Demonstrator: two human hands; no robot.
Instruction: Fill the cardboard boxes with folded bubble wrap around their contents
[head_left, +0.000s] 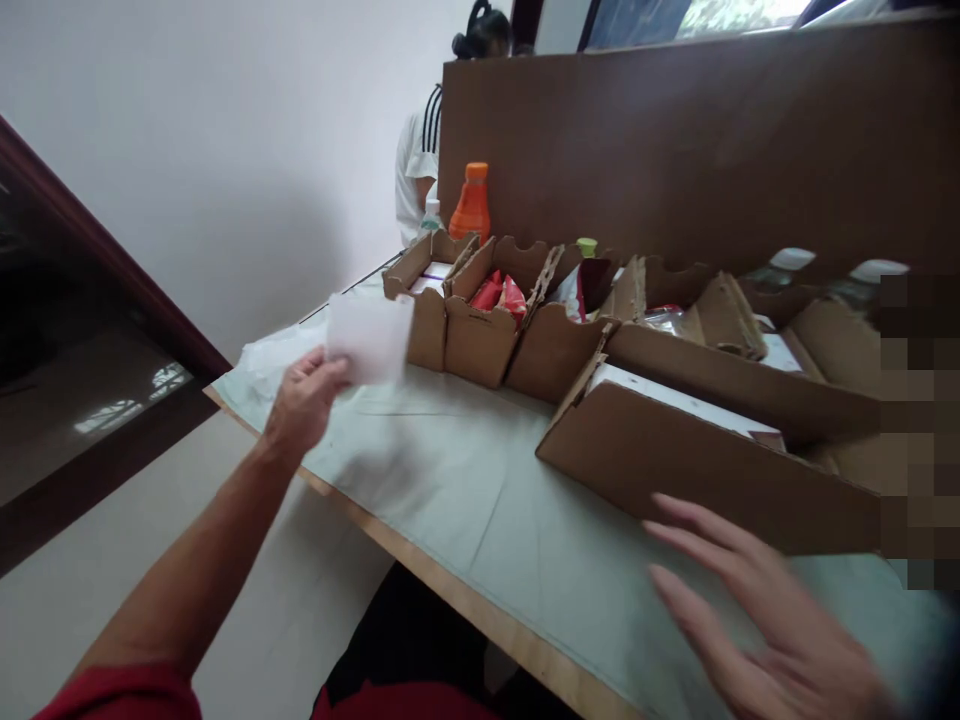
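My left hand (309, 395) pinches the edge of a white, slightly see-through sheet or bag (371, 338) and holds it above the far left part of the table. What this sheet is made of I cannot tell. More crumpled white plastic (279, 362) lies on the tabletop just behind that hand. At lower right, my right hand (772, 620) has its fingers spread and holds nothing; motion blurs it a little. Close by it stands the nearest cardboard box (675, 460), with a flat white box (686, 400) inside.
A row of open cardboard bins (480, 345) holds red packets (501, 292) and other packages. Behind them stand an orange bottle (471, 205) and clear bottles with white caps (787, 262). A tall cardboard panel (690, 150) backs the cloth-covered table (457, 480). A person (416, 165) is beyond it.
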